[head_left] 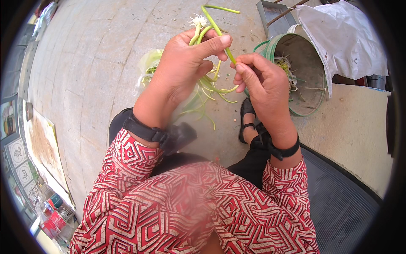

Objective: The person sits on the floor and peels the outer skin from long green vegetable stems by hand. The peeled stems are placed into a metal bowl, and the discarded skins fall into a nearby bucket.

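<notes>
My left hand point(187, 57) holds a few long green allium stalks point(215, 23), possibly garlic greens, between thumb and fingers. A white root tuft point(199, 21) sticks up above its fingers, and one stalk bends sharply to the right at its upper end. With thumb and index finger, my right hand point(265, 81) pinches that stalk just below my left thumb. Thin yellow-green leaves point(206, 92) dangle below both hands. Behind my left wrist is a translucent plastic bag point(148, 71) with more green stalks, partly hidden by the hand.
A green bucket point(309, 111) to the right has its mouth turned towards me, with plant scraps point(287, 68) inside. White plastic sheeting point(345, 41) hangs beside it, near a grey metal tray point(277, 22). My black shoe point(246, 116) rests on the paved floor point(104, 60).
</notes>
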A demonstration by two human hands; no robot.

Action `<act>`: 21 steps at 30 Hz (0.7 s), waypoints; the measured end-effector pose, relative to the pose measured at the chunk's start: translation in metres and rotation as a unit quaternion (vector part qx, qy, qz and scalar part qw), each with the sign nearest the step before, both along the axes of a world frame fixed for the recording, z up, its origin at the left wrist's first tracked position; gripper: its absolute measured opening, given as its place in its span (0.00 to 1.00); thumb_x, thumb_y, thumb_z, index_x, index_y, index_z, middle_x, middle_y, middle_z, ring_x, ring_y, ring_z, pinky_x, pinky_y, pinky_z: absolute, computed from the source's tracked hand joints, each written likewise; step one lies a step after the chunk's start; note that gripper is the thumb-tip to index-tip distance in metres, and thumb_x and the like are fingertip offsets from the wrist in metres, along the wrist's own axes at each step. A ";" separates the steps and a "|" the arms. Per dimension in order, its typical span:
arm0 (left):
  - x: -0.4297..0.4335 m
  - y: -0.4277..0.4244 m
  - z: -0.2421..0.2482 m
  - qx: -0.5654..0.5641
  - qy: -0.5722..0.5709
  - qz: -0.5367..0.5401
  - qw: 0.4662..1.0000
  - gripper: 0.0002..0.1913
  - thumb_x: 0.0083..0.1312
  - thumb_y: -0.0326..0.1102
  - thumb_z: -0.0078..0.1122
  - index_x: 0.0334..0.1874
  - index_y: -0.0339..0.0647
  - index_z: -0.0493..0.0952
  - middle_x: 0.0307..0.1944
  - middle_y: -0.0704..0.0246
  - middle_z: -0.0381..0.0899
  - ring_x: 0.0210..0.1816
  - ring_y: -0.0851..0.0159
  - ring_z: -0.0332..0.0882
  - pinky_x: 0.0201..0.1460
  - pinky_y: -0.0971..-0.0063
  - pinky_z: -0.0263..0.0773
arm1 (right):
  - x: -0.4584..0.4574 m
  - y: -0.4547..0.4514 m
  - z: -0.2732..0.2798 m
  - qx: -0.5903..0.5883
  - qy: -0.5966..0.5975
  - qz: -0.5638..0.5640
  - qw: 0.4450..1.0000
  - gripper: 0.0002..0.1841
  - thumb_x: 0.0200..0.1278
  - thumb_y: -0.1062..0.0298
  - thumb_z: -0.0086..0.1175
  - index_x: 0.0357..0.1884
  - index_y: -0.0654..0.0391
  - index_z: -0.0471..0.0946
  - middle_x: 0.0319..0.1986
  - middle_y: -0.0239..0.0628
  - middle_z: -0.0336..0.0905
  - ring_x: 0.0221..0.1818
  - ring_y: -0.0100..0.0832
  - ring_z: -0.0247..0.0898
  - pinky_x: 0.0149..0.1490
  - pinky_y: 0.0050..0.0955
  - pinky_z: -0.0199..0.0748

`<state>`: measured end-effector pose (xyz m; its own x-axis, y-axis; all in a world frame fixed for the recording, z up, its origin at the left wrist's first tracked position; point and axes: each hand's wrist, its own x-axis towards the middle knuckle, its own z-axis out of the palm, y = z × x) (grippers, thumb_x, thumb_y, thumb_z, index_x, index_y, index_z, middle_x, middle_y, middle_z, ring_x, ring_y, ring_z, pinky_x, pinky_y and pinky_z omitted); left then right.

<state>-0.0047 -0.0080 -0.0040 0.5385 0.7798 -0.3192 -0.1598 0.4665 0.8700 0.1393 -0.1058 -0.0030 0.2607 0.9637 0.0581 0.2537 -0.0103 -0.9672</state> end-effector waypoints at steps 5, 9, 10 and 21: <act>-0.001 0.000 0.004 -0.030 -0.029 -0.018 0.999 0.10 0.66 0.35 0.64 0.42 0.36 0.78 0.36 0.70 0.80 0.24 0.83 0.67 0.16 0.90 0.51 | 0.005 -0.002 -0.001 0.009 0.132 0.013 0.991 0.05 0.67 0.75 0.54 0.39 0.65 0.79 0.29 0.31 0.80 0.27 0.18 0.72 0.33 0.18 0.71; -0.002 -0.002 0.000 -0.085 -0.084 -0.070 0.990 0.10 0.67 0.35 0.63 0.43 0.36 0.77 0.34 0.70 0.78 0.21 0.83 0.63 0.16 0.90 0.51 | 0.008 -0.004 -0.002 0.051 0.233 0.042 0.970 0.07 0.68 0.73 0.55 0.43 0.65 0.78 0.34 0.33 0.82 0.30 0.19 0.73 0.35 0.17 0.72; 0.001 -0.005 -0.001 -0.099 -0.098 -0.078 0.987 0.11 0.67 0.36 0.63 0.44 0.36 0.77 0.34 0.71 0.78 0.21 0.83 0.63 0.16 0.90 0.51 | 0.010 -0.004 -0.003 0.066 0.240 0.063 0.966 0.07 0.68 0.73 0.56 0.44 0.65 0.78 0.34 0.33 0.82 0.30 0.19 0.73 0.35 0.18 0.72; 0.007 -0.013 -0.008 -0.100 -0.134 -0.084 0.982 0.09 0.68 0.33 0.62 0.44 0.37 0.75 0.32 0.72 0.76 0.23 0.82 0.63 0.17 0.90 0.52 | 0.017 -0.004 -0.004 0.063 0.160 0.086 0.981 0.06 0.68 0.73 0.56 0.42 0.65 0.78 0.30 0.30 0.80 0.28 0.18 0.72 0.35 0.16 0.70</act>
